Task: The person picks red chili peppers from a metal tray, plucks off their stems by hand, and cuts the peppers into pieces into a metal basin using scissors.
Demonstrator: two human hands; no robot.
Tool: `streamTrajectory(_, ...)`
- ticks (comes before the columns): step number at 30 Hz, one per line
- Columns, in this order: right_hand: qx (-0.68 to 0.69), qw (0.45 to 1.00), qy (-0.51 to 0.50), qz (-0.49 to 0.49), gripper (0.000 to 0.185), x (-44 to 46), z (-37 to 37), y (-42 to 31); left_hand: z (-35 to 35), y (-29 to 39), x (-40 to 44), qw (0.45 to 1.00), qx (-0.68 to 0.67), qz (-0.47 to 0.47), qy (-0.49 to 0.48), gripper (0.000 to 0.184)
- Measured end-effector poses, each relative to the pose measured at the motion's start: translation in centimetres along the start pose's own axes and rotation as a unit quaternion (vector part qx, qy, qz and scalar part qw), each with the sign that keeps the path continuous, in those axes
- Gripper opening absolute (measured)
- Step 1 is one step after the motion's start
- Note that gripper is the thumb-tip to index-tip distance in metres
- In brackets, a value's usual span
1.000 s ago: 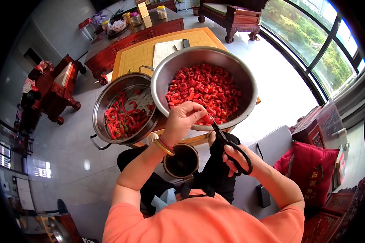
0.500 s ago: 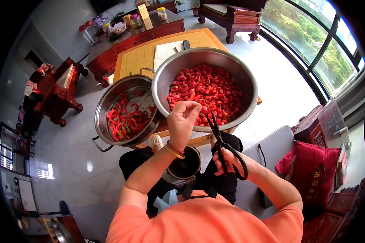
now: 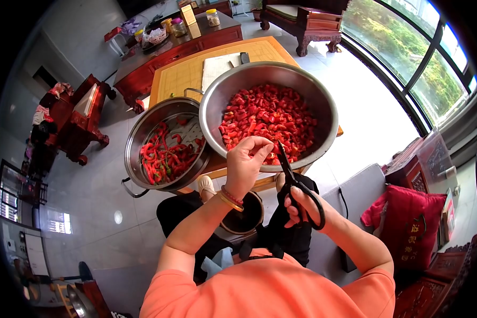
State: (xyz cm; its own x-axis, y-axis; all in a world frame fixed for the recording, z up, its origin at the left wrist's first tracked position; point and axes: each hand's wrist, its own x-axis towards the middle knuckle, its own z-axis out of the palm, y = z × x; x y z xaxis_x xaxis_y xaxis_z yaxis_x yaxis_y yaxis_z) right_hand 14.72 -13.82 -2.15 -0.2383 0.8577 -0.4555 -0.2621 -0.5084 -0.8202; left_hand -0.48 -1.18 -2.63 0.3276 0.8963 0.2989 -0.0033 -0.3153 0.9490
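Snipping seems the step: right hand (image 3: 300,205) grips scissors (image 3: 286,163) at the bowl's (image 3: 324,106) near side; left hand (image 3: 247,161) pinches, seemingly, a chilli (image 3: 275,150); the next cut needs a steady hold.

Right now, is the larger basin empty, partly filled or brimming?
Partly filled: chopped red peppers lie inside the basin, its wall bare above.

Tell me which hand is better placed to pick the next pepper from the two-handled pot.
Likely the left hand: it is nearer the two-handled pot, and the right hand is occupied with the scissors.
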Motion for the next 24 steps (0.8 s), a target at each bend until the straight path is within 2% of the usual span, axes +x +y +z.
streamTrajectory(3,-0.041,0.999,0.008,-0.023,0.049,-0.2,-0.2,-0.4,0.0,0.0,0.3,0.999,-0.033,-0.027,0.000,0.007)
streamTrajectory(6,-0.042,0.999,0.005,-0.033,0.048,-0.3,-0.4,-0.4,0.0,-0.2,0.6,0.999,-0.028,-0.016,0.025,0.006)
streamTrajectory(7,-0.015,1.000,0.008,-0.021,0.047,-0.3,-0.4,-0.5,0.1,-0.2,0.7,0.998,-0.045,-0.010,0.043,0.006)
streamTrajectory(10,0.046,0.999,0.000,0.010,0.046,-0.1,-0.4,0.2,-0.2,0.7,0.6,0.996,0.047,0.026,0.072,0.006)
streamTrajectory(13,0.054,0.998,-0.035,0.018,0.044,0.1,-0.8,1.2,0.0,0.1,0.7,0.994,0.017,0.034,0.102,0.007)
streamTrajectory(16,0.041,0.996,-0.076,0.008,0.044,-0.1,-0.5,1.3,0.1,0.0,0.6,0.989,0.059,0.083,0.103,0.008)
streamTrajectory(19,0.047,0.995,-0.086,0.011,0.045,-0.1,0.1,0.8,-0.2,-0.3,1.0,0.949,0.200,0.219,0.111,0.010)
streamTrajectory(22,0.101,0.990,-0.094,0.014,0.046,0.3,-0.4,1.0,0.1,-0.1,0.5,0.994,0.001,0.022,0.111,0.012)
streamTrajectory(24,0.127,0.984,-0.124,0.013,0.049,0.0,-0.4,0.7,-0.5,0.1,0.8,0.994,0.019,0.004,0.110,0.013)
